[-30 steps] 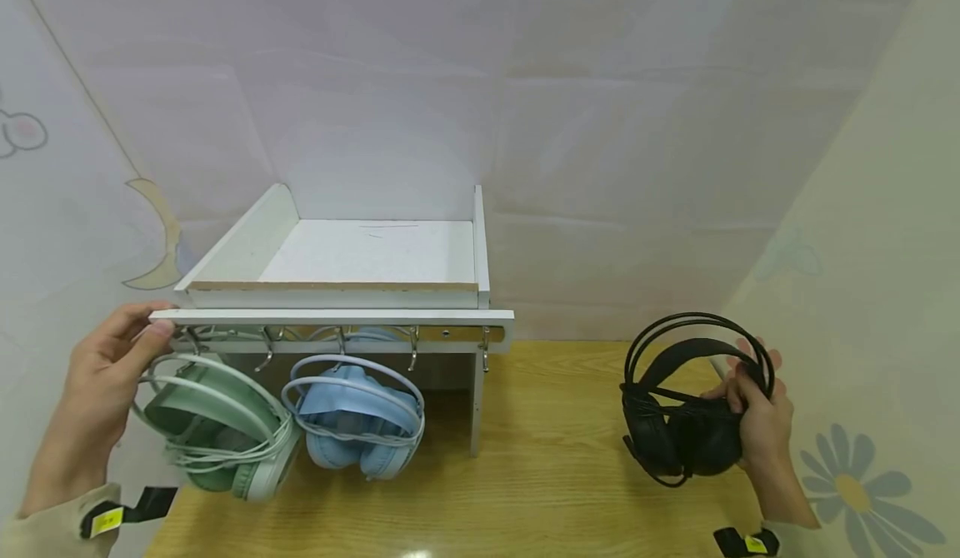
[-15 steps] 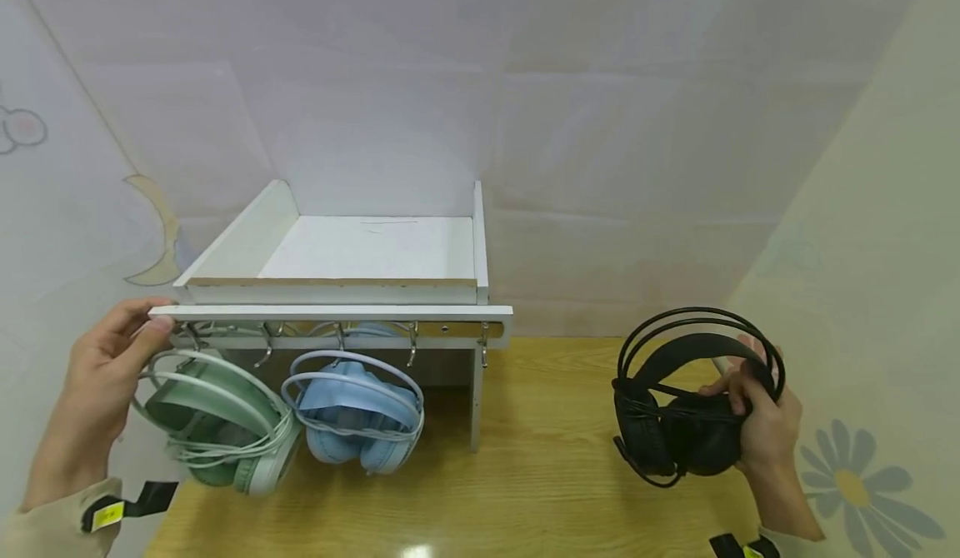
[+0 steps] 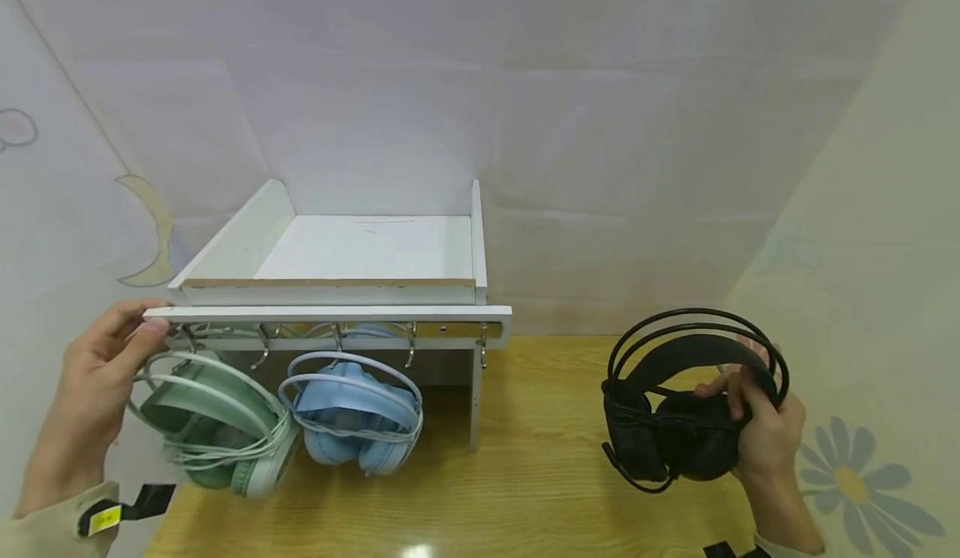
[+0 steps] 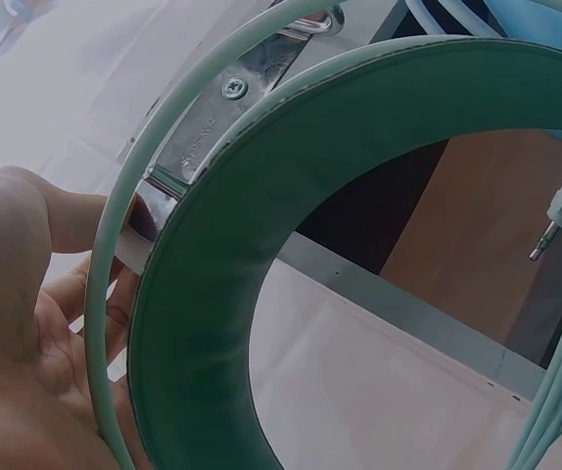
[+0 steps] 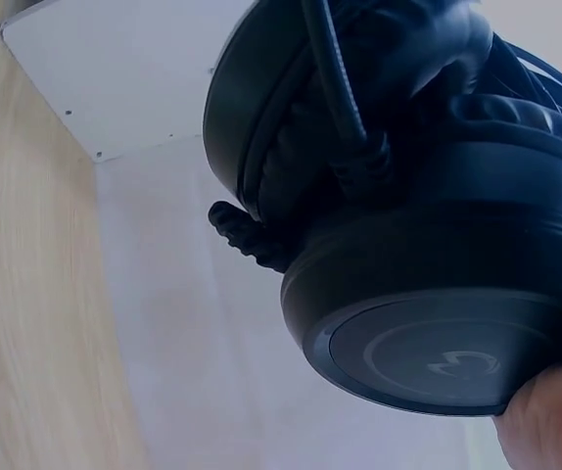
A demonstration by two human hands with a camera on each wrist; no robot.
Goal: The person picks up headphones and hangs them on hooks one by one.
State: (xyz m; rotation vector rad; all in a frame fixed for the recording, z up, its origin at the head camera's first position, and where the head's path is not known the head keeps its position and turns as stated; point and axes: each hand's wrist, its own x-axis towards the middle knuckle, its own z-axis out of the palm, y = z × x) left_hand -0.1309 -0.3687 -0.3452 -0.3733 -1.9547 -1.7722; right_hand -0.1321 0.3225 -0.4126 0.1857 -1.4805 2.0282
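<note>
On the left in the head view, my left hand [image 3: 93, 375] grips the left end of a white hook rail [image 3: 330, 314], thumb in front. Green headphones [image 3: 213, 404] with a bundled cable hang from this rail right beside that hand; their headband [image 4: 198, 304] crosses in front of the fingers in the left wrist view. Blue headphones [image 3: 360, 400] hang to their right. My right hand [image 3: 768, 437] holds black headphones [image 3: 697, 441] by the right earcup, headband up, above the right side of the table. Their round earcup [image 5: 447, 343] fills much of the right wrist view.
Behind the rail is a white shelf unit [image 3: 367, 246] with raised sides, standing on a wooden table [image 3: 555, 425]. Metal hooks [image 3: 411, 346] without headphones show along the rail's right part. A pale wall covering [image 3: 637, 166] closes off the back.
My right hand has brought the black headphones slightly to the left, tilting them a little. My left hand stays at the rail's end, and the green and blue headphones still hang there.
</note>
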